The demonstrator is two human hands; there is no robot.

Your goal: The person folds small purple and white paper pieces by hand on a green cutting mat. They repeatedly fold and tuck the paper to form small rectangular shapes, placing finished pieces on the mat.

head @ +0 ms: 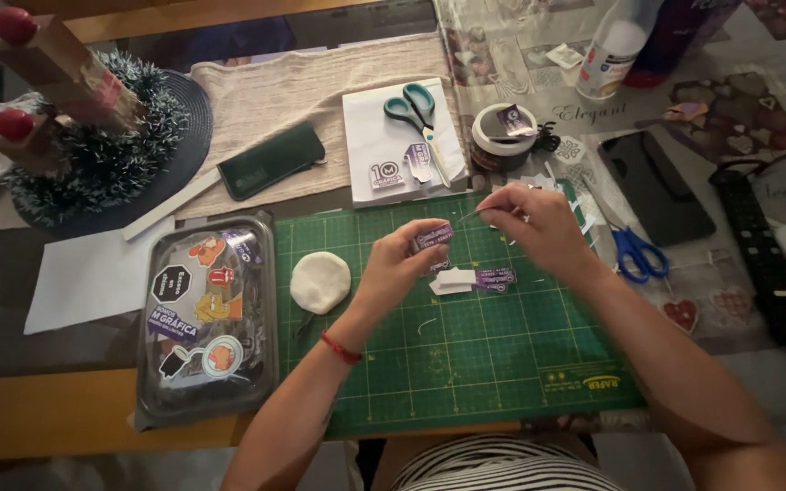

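Small purple sticker (432, 237): held above the upper middle of the green cutting mat (466, 364), pinched between thumb and fingertips of the left hand (402, 264). Left wrist carries a red string bracelet (342, 348).

Right hand (534, 227): just right of the sticker, fingers drawn together and pinching a thin pale sliver whose tip points at the sticker's edge; whether it touches, cannot tell.

On the mat below the hands: a short row of white and purple stickers (473, 280), lying flat. Left of the left hand, on the mat's edge: a round white pad (320, 282).

Left of the mat: clear plastic tray (206, 318) with assorted stickers inside.

Behind the mat: white paper pad (366, 127) with teal-handled scissors (418, 114) and two stickers on it; just beside it a roll of tape (505, 136).

Right of the mat: blue-handled scissors (634, 250), a dark phone (657, 186), a black remote (761, 255).

Far left: small tinsel tree (93, 136) on a dark round mat.
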